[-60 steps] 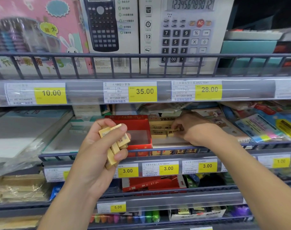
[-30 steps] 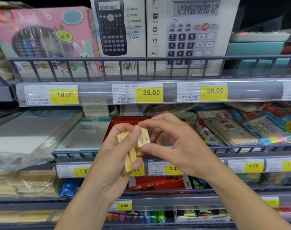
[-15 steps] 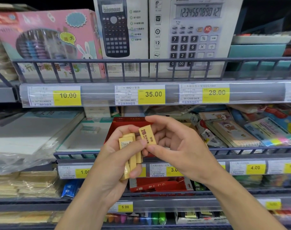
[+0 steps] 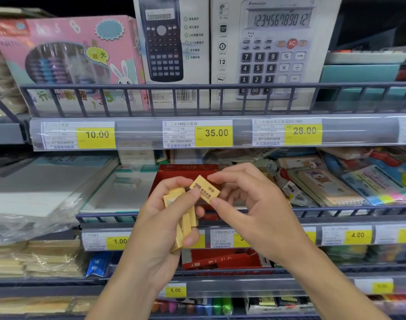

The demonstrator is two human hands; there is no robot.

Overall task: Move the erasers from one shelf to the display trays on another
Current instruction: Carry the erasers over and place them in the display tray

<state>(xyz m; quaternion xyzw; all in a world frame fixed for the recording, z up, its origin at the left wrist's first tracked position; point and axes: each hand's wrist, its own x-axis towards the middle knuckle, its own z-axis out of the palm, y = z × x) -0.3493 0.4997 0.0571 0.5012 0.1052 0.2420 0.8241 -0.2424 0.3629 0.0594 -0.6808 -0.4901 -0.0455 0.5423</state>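
My left hand (image 4: pixel 160 229) clutches several yellow erasers (image 4: pixel 184 224). My right hand (image 4: pixel 250 204) pinches one eraser (image 4: pixel 204 190) before the red tray (image 4: pixel 174 175).

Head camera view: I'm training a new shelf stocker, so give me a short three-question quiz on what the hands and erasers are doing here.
1. True or false: the left hand holds a bundle of several yellow erasers.
2. Multiple choice: the single eraser with the printed face showing is pinched by A) the right hand alone, B) fingertips of both hands, C) nobody, it lies on the shelf.
3. Fill in: the box directly behind the hands on the middle shelf, the red box, is coloured ____.

Key: 1 true; 2 B; 3 red.
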